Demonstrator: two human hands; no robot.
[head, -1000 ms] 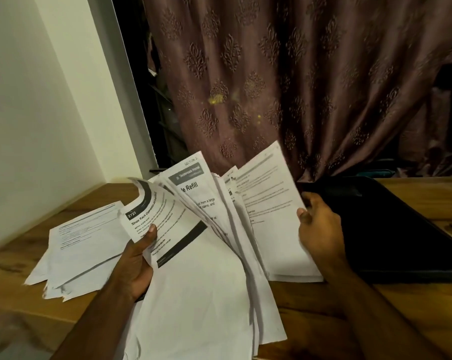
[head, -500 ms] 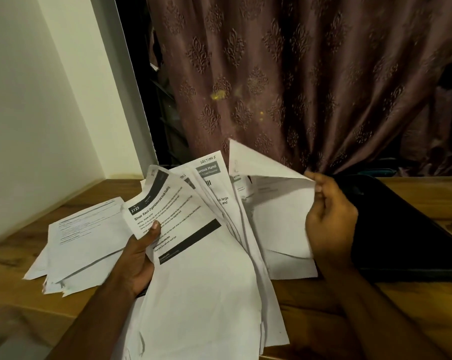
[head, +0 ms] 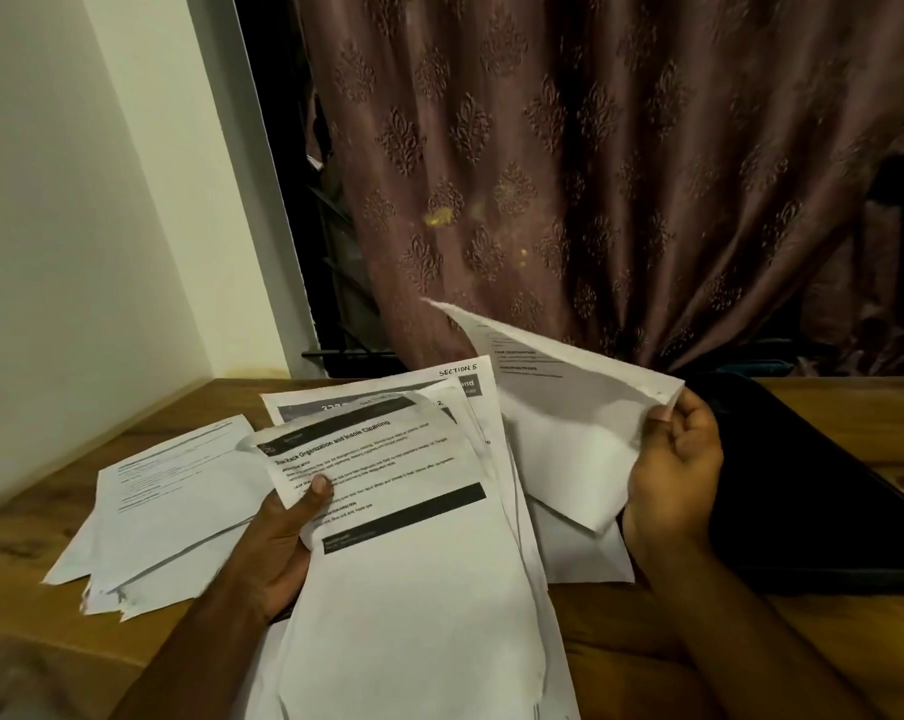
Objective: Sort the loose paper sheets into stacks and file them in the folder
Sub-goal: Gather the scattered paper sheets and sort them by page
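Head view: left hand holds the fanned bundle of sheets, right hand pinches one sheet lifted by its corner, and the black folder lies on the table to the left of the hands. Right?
Not quite. The head view shows the black folder on the table's right side, beyond the right hand, not left. Left of the left hand lies a loose pile of sheets. The rest holds.

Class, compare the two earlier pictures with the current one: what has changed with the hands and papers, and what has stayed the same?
The right hand has lifted and folded over the rightmost sheet, peeling it away from the fan. The left hand still grips the fanned sheets. The pile on the table and the black folder stayed put.
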